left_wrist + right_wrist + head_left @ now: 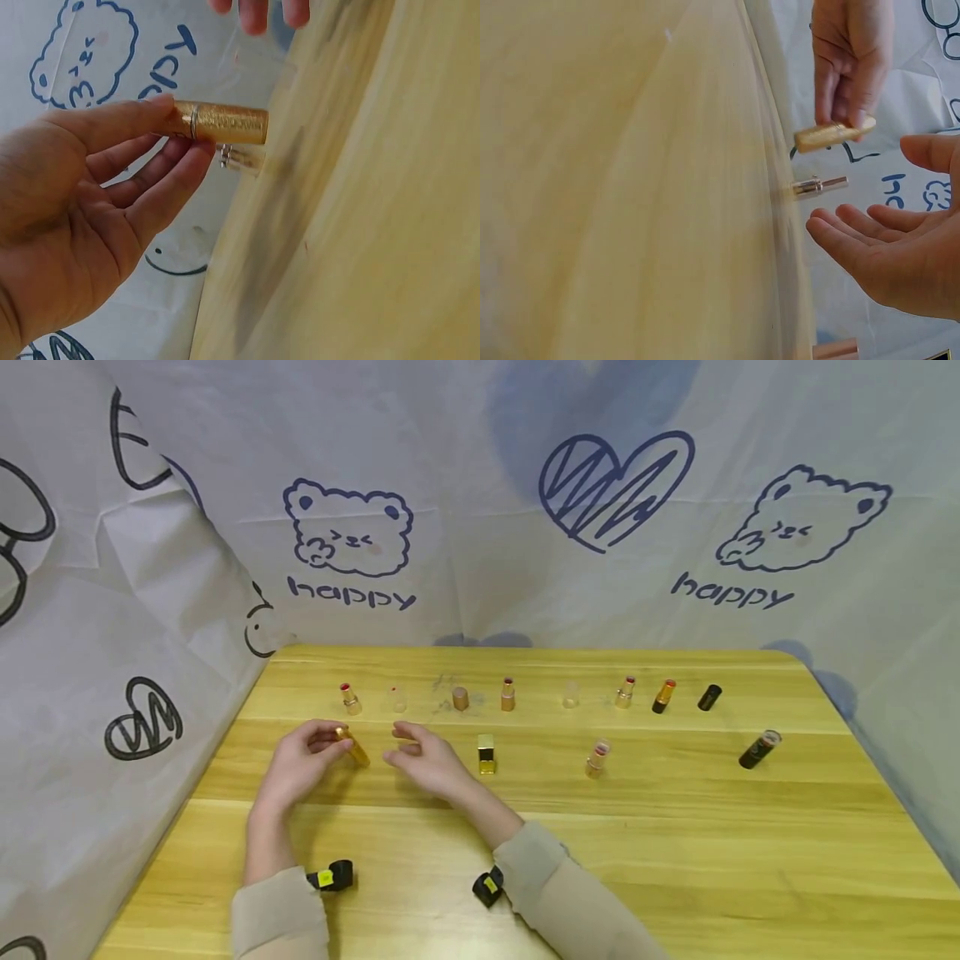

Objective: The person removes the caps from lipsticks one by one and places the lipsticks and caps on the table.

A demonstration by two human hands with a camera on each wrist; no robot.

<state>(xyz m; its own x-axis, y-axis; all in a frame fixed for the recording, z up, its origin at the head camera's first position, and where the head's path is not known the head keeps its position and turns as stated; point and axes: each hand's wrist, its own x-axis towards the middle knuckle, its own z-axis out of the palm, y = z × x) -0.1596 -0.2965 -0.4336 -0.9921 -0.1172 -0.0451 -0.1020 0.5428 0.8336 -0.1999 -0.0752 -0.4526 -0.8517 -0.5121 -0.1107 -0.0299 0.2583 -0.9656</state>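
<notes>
In the head view we see the left hand (296,764) pinching a gold tube (356,750) by its upper end, above the left part of the wooden table (420,877). The right hand (432,762) is near it on the right, apart from the tube, fingers spread and holding nothing.

The left wrist view gives us what the head view hides: the thumb lies on one side of the tube, fingers on the other, with a thin band round the tube beside them. Only three fingertips of the right hand enter there. The right wrist view shows us the tube against the printed cloth (480,552), lifted off the wood, and the right thumb well apart from its fingers.

Only the head view lets us place a gold-and-black case (486,754) right of the right hand and a black tube (761,749) well to the right. An uncapped lipstick (349,699) stands just beyond the left hand.
</notes>
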